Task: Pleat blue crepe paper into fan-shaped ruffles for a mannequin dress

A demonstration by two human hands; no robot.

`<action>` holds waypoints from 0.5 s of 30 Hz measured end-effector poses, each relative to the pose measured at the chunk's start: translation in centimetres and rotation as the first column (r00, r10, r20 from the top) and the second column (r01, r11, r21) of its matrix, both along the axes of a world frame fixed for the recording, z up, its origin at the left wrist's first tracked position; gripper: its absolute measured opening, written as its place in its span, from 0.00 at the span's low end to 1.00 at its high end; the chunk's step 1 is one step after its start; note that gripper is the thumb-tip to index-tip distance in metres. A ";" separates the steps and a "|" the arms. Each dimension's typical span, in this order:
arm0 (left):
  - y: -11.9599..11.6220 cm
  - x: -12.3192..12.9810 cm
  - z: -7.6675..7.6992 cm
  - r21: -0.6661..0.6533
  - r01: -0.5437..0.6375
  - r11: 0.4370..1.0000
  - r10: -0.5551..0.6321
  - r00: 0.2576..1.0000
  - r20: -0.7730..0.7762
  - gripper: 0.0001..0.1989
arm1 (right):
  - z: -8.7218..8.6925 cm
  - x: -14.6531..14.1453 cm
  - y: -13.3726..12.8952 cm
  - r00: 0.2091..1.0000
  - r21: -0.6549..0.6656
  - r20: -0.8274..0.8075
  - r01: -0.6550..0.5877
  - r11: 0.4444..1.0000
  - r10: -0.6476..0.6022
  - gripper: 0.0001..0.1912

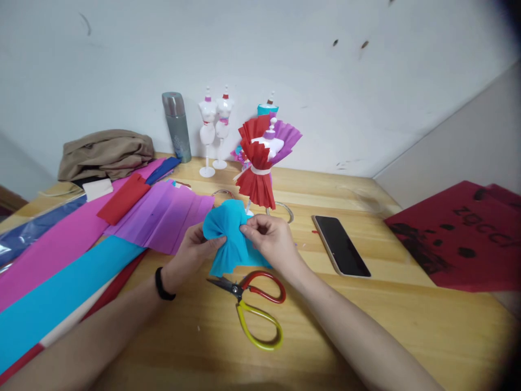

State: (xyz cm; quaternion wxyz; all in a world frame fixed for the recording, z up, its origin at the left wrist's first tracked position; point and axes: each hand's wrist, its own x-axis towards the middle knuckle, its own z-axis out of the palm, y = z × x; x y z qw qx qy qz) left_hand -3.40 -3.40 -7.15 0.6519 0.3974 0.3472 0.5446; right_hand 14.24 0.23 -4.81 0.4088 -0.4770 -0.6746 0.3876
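A piece of blue crepe paper (232,239), gathered into folds at its middle, is held up between both hands above the table. My left hand (199,247) pinches its left side, thumb in front. My right hand (268,236) grips the right side between thumb and fingers. Just below lie scissors (236,290) with one red and one yellow handle, blades pointing left. Behind the paper stands a small white dress-form (271,144) wearing a pleated red skirt (256,190), with red and purple fans of paper at its shoulders and a pale band at its waist.
Long strips of pink (61,250) and blue paper (77,293) cover the table's left. A phone (341,245) lies right, near a red bag (459,239). A flask (177,127), brown cloth (108,152) and two more dress-forms (207,130) stand along the wall.
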 end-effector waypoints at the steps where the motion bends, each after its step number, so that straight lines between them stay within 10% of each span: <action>1: 0.0 0.0 0.0 0.000 0.000 1.000 0.000 1.000 0.007 0.08 | -0.1 0.0 0.0 1.000 -0.013 -0.013 0.006 1.000 -0.007 0.12; 15: -0.2 0.3 0.3 -0.005 0.006 1.000 -0.006 1.000 -0.001 0.08 | -0.5 -0.4 0.2 0.999 -0.068 -0.048 0.012 0.998 -0.015 0.12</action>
